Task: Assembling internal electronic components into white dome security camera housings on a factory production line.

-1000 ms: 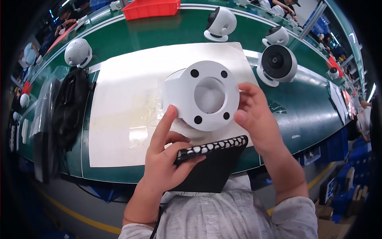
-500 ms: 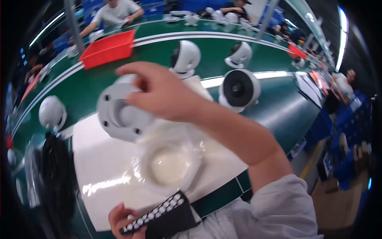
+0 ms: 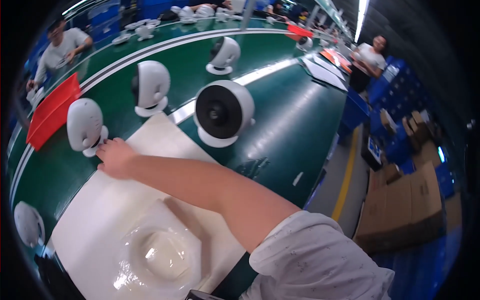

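Observation:
My right hand (image 3: 117,159) reaches to the left, with its fingers closed at the base of a white round-headed camera (image 3: 86,125) that stands upright on the green table. Its fingertips meet the near rim of the base, and the palm is low over the cream mat (image 3: 95,215). On that mat sits a whitish ring-shaped holder (image 3: 187,267) with a round hollow, covered in shiny clear film. My left hand is out of the picture. Only an edge of a dark object (image 3: 200,295) shows at the bottom.
More white cameras stand around: a large one with a black front (image 3: 220,111), one behind the mat (image 3: 151,86), one farther back (image 3: 223,54) and one at left (image 3: 29,224). A red bin (image 3: 52,112) lies beyond. Co-workers sit or stand farther off; cardboard boxes (image 3: 400,210) are at right.
The camera, held tipped with its underside showing, now stands upright on the table beyond the mat. My left hand and the black sheet with white pads have left the picture as the view swung right.

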`<action>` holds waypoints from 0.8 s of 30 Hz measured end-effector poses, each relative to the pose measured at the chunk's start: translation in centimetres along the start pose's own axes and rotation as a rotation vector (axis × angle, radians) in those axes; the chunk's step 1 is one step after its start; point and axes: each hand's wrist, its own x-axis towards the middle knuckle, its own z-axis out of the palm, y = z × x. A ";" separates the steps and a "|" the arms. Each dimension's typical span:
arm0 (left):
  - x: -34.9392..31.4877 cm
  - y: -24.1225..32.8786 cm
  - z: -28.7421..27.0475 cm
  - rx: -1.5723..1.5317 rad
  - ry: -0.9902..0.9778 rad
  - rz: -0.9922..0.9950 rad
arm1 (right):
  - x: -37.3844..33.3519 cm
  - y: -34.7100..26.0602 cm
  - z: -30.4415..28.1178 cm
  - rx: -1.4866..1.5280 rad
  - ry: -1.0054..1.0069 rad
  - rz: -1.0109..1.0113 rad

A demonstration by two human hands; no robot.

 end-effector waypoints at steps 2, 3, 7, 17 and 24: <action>0.0 -0.1 0.4 0.166 0.082 -0.021 | -2.4 1.4 1.3 -0.097 0.395 0.034; -0.1 0.0 0.4 0.164 0.072 -0.017 | -3.1 2.5 0.5 -0.100 0.400 0.043; -0.6 -0.2 0.3 0.130 0.049 -0.032 | -4.5 8.7 -3.2 -0.132 0.321 0.424; -2.2 -1.4 -1.2 0.072 0.104 -0.065 | -2.9 10.3 -5.6 -0.232 0.835 0.068; 0.2 0.9 0.4 0.251 0.073 -0.073 | -7.2 0.5 -11.2 0.161 1.002 -0.400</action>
